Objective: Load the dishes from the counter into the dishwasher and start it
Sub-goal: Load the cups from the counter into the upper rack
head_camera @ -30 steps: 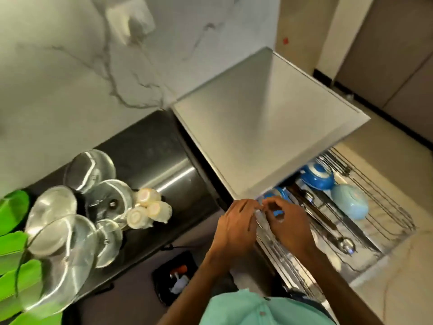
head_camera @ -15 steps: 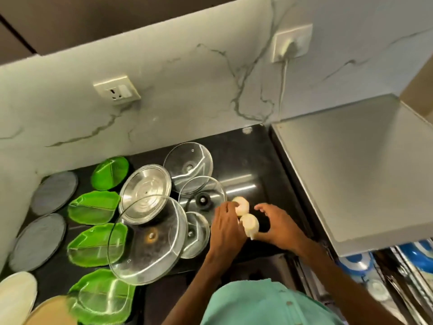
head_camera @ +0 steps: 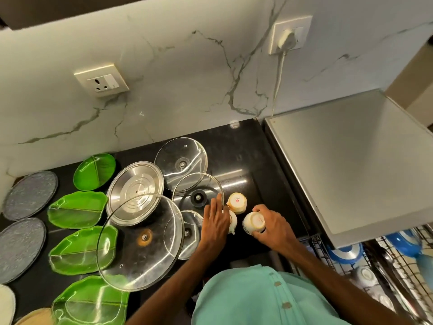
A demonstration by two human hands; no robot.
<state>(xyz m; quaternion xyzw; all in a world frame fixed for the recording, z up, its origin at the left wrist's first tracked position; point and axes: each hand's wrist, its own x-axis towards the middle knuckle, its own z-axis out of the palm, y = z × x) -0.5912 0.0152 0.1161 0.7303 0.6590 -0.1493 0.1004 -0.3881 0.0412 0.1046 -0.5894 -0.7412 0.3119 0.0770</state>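
fig. cups being gathered from the counter (head_camera: 236, 160), just left of the dishwasher (head_camera: 351, 160).
right hand (head_camera: 271, 228) curled round a cup (head_camera: 254, 222); left hand (head_camera: 216, 221) lies over a second cup (head_camera: 232, 223), its grip apparently loose but cannot be told. next: lift, carry into the dishwasher.

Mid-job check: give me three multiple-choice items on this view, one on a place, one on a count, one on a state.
1. Where is the cup nearest the wall? A. dishwasher rack B. black counter C. grey plate
2. How many green plates show? A. two B. four C. six
3. What is the right hand doing? A. resting flat B. lifting a lid C. gripping an upturned cup
Answers: 1 B, it stands base-up on the counter; 2 B, four lie in a column at left; 3 C, its fingers curl round the cup.
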